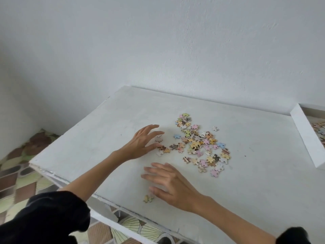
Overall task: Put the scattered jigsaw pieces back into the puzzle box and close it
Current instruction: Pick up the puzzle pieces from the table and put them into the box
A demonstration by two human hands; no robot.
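Both hands spread wide and empty, left hand (140, 141) at the edge of the jigsaw pieces (200, 143) heaped mid-surface, right hand (172, 185) beside a stray piece (148, 198) near the surface's front edge (105, 199), where a careless sweep could likely knock it floorward; puzzle box (306, 134) far right.

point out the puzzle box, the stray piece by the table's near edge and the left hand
puzzle box (306, 138): head view, its white side wall
stray piece (148, 198): head view, its middle
left hand (140, 142): head view, back of the hand
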